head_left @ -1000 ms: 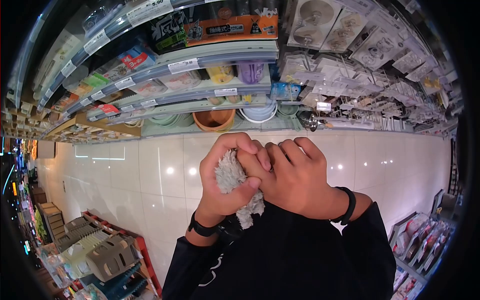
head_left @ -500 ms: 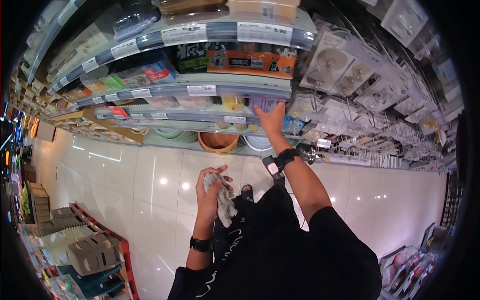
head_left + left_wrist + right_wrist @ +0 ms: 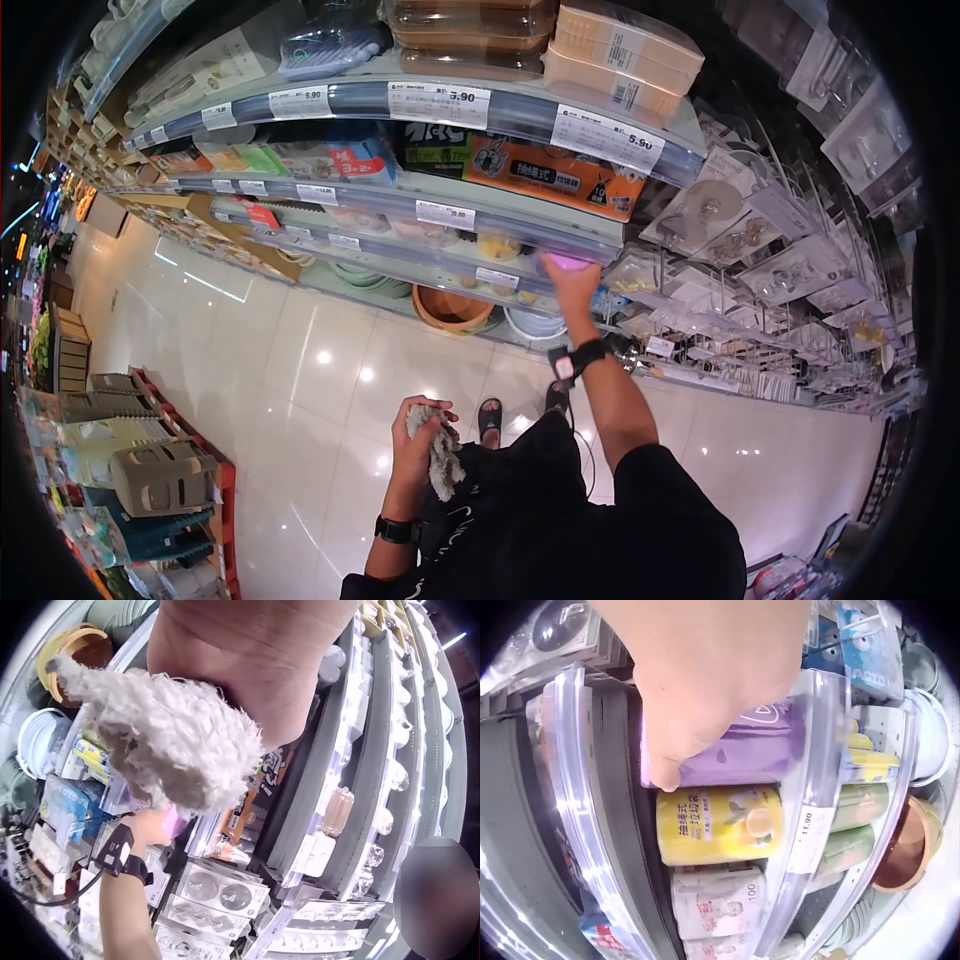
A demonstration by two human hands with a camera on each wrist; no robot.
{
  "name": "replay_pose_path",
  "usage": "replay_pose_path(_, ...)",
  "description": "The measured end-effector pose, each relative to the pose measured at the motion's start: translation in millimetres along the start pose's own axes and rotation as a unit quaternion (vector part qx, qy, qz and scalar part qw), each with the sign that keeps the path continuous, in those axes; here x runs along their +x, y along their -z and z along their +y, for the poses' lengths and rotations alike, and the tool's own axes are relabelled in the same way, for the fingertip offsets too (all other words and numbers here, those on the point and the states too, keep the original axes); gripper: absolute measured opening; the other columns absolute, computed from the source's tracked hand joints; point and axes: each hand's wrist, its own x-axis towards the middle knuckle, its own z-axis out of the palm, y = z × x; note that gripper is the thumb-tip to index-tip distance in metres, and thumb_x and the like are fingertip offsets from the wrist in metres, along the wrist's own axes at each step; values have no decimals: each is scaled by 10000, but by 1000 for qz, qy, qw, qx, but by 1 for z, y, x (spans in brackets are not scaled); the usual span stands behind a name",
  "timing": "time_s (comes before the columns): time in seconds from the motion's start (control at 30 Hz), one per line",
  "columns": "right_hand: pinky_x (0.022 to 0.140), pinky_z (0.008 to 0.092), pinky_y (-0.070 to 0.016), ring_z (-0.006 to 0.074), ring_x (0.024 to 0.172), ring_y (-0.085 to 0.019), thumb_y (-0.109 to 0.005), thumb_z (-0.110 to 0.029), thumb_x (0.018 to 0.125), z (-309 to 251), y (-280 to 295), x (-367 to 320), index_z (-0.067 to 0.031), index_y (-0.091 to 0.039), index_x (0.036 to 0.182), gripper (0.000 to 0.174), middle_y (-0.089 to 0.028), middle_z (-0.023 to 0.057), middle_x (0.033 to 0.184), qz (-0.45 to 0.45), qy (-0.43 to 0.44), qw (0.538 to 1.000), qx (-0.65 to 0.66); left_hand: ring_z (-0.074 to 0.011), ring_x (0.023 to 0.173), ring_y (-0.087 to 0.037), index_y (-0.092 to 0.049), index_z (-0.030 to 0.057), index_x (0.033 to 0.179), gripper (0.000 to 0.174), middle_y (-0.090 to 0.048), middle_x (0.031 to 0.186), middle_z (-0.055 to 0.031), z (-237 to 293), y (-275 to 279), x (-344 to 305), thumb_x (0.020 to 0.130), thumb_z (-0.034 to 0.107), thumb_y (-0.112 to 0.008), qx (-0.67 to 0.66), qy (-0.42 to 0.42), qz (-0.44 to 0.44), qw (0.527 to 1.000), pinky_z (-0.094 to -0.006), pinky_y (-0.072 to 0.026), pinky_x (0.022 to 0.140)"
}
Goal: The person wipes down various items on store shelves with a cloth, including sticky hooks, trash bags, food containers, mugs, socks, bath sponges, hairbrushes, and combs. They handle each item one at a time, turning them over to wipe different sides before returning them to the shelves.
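My right hand (image 3: 575, 288) reaches onto a lower shelf and grips a purple plastic-wrapped pack (image 3: 761, 754). In the right wrist view, a fingertip presses at the pack's end and the hand covers much of its top. A yellow pack (image 3: 720, 825) of bin bags lies right beside it. Low in front of my body, my left hand (image 3: 408, 445) holds a fluffy grey-white cloth (image 3: 445, 465), fingers bent around it and one end hanging down. The left wrist view shows this cloth (image 3: 180, 739) bunched under the palm.
Shelf rails with price tags (image 3: 810, 840) run along the packs' front. An orange bin-bag pack (image 3: 555, 170) sits one shelf higher. Brown and white basins (image 3: 450, 305) stand at the bottom. Hanging hardware packs (image 3: 700, 210) line the right; plastic stools (image 3: 165, 480) are stacked behind left.
One second ago both hands were together at the cloth. The right hand has left it and reached forward to the purple pack; the left keeps the cloth, lower down. The head view has shifted.
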Motion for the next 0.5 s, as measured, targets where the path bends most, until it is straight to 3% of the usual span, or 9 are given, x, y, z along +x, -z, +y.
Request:
replay_pose_path(0.07,955,387,-395,326,1138,-490,-855,-234,540,-19,3,-35,8,-392,1258,887,-473,221,1263,88,42,995,-20,-206,838,-589,-465,39,1021,197,-576,984,-137,-7,0,4,837,80,-523,10,8,-11,1000,-317,-539,640)
replay_pose_path(0.1,955,387,-395,326,1138,-490,-855,-234,540,-20,7,-50,8,-392,1258,887,-473,221,1263,85,45,995,-20,-204,842,-589,-465,39,1024,193,-574,973,-133,-12,-1,7,841,70,-519,24,16,-21,999,-317,-539,642)
replay_pose_path(0.17,985,438,-371,376,1189,-442,-855,-201,547,-18,12,-71,-1,-327,1298,939,-448,222,1285,70,187,973,-113,-202,843,-589,-466,40,1026,190,-573,971,-131,-25,0,16,843,60,-514,45,11,-33,998,-318,-539,643)
replay_pose_path(0.2,985,438,-371,376,1189,-442,-855,-201,547,-20,15,-81,-1,-327,1298,939,-448,222,1285,68,179,975,-111,-200,844,-589,-466,41,1028,188,-571,970,-128,-31,4,15,846,51,-509,73,19,-48,996,-319,-538,643)
replay_pose_path(0.27,1015,483,-337,408,1223,-401,-857,-186,532,-29,27,-96,-9,-333,1301,947,-438,217,1300,13,286,951,-116,-205,837,-589,-468,47,1029,175,-570,984,-131,-35,4,23,861,71,-513,93,28,-59,994,-327,-538,645)
replay_pose_path(0.33,1021,508,-325,426,1198,-413,-860,-188,498,-47,44,-113,-2,-344,1294,967,-437,215,1301,-7,317,941,-119,-182,909,-572,-463,45,1041,168,-573,1005,-117,-36,0,34,882,53,-518,18,31,-26,999,-290,-501,719)
replay_pose_path(0.4,1017,531,-320,425,1175,-428,-859,-200,477,-77,61,-132,1,-370,1274,956,-435,208,1308,-132,339,928,-88,-185,1006,-528,-444,66,1060,192,-552,1133,-133,-27,-11,51,926,196,-487,2,-4,-29,1000,-323,-455,844)
replay_pose_path(0.47,993,562,-326,422,1146,-446,-854,-220,465,-112,72,-157,-1,-390,1252,940,-442,213,1275,-150,331,928,-82,-217,1126,-479,-423,83,1089,273,-509,1251,-147,-29,-23,77,942,312,-440,-80,-63,-82,991,-366,-368,984)
replay_pose_path(0.5,987,568,-327,427,1138,-450,-854,-230,461,-125,71,-170,0,-392,1245,939,-443,216,1257,-168,335,926,-53,-285,1177,-465,-417,71,1081,349,-519,1226,-188,-23,-44,81,910,369,-475,-142,-59,-110,982,-399,-364,1004)
